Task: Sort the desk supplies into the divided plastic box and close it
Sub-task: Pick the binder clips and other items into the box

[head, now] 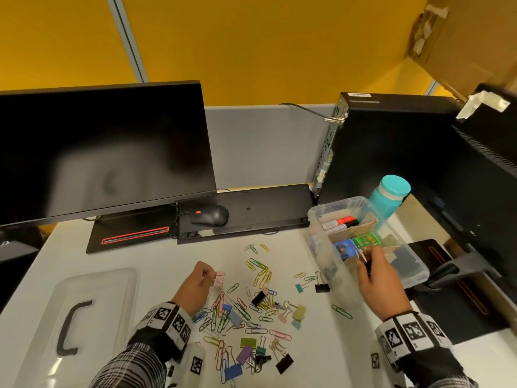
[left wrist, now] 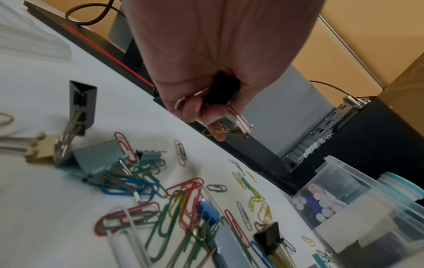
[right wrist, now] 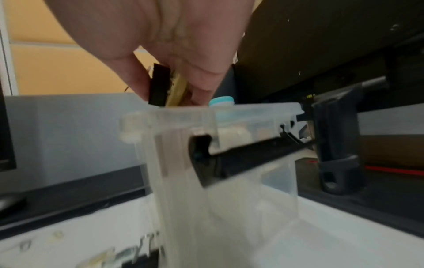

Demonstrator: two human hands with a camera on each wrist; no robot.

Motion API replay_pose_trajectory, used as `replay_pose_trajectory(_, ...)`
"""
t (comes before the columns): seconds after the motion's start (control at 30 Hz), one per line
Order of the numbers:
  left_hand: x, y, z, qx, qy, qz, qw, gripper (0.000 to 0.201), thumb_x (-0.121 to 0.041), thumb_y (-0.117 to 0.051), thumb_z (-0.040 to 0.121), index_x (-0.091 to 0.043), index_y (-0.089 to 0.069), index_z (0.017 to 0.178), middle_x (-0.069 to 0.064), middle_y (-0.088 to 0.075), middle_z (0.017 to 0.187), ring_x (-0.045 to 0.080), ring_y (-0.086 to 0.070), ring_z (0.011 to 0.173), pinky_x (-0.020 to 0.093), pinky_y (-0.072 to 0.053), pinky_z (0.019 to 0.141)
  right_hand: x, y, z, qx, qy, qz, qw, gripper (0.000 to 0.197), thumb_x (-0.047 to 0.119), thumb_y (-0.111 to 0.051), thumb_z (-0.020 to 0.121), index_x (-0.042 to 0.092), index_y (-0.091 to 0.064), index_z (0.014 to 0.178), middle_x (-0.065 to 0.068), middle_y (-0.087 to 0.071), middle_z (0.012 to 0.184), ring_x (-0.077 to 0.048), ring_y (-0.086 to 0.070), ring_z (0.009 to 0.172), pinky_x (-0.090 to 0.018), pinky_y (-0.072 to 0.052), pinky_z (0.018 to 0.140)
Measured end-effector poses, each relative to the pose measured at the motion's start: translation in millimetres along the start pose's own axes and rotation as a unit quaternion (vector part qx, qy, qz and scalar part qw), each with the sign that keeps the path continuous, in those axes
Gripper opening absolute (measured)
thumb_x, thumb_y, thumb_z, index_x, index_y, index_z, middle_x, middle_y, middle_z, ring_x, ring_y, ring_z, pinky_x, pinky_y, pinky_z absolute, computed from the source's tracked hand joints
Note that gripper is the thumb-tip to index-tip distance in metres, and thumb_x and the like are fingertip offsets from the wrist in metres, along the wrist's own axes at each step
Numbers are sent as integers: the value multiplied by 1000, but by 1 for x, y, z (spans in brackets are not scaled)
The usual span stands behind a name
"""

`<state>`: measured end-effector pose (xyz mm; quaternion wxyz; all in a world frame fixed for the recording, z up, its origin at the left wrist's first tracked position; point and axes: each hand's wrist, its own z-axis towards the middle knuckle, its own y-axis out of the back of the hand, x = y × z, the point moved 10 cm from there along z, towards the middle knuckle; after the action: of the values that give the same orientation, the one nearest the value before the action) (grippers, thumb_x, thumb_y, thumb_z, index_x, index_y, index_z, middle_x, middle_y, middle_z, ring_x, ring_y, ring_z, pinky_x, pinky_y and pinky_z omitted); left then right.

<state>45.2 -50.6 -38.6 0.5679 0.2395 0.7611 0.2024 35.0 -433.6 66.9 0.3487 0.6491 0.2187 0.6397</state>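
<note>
The clear divided box point(head: 321, 247) stands at the right of the desk, with markers point(head: 340, 221) in its far section. My right hand point(head: 366, 257) hovers over the box's near part, pinching a black binder clip point(right wrist: 158, 87) and a yellowish one point(right wrist: 177, 90) just above the rim point(right wrist: 229, 112). At the far edge of the pile, my left hand point(head: 208, 275) is curled round a pink binder clip point(head: 219, 278); in the left wrist view a dark clip point(left wrist: 220, 90) also sits in its palm. Coloured paper clips and binder clips point(head: 246, 312) lie scattered across the desk between my hands.
The box's clear lid point(head: 106, 289) with a black handle lies at the left. A monitor point(head: 103, 152), a mouse point(head: 209, 215) and a keyboard point(head: 265, 208) line the back. A computer tower point(head: 391, 149) and a teal bottle point(head: 390, 197) stand behind the box.
</note>
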Motion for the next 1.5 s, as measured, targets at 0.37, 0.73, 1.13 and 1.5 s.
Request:
replay_pose_trajectory(0.37,-13,-16,-5,15,-12,-5,1000,14,-25,-42,99,-17,-49,89,-4,-54,76,8,-48,65,22,-38,61,-14,-23,6,130,-24,-132,982,20,21,-36,99,17,-55,92,-11,-67,92,-20,-59,74,-30,-48,68)
replay_pose_trajectory(0.73,-57,-40,-16,79,-5,-109,991,21,-31,-50,96,-13,-58,89,-2,-67,71,9,-43,53,21,-38,54,103,-129,-36,286,151,7,946,51,49,-59,84,28,-46,129,15,-47,120,-3,-55,92,-20,-51,80)
replay_pose_trajectory(1.13,-81,-45,-36,137,-32,-172,975,25,-18,-67,86,-10,-59,107,-4,-69,82,2,-59,65,11,-41,57,85,-165,-25,348,43,186,918,36,43,-74,73,40,-63,107,4,-64,112,-13,-66,88,-38,-55,87)
replay_pose_trajectory(1.5,-53,-33,-29,81,-52,-21,995,11,-13,-59,89,-22,-65,88,-6,-74,88,4,-67,89,36,-50,94,72,-161,-27,349,38,185,918,32,23,-72,80,31,-60,109,5,-58,127,-12,-67,93,-33,-53,90)
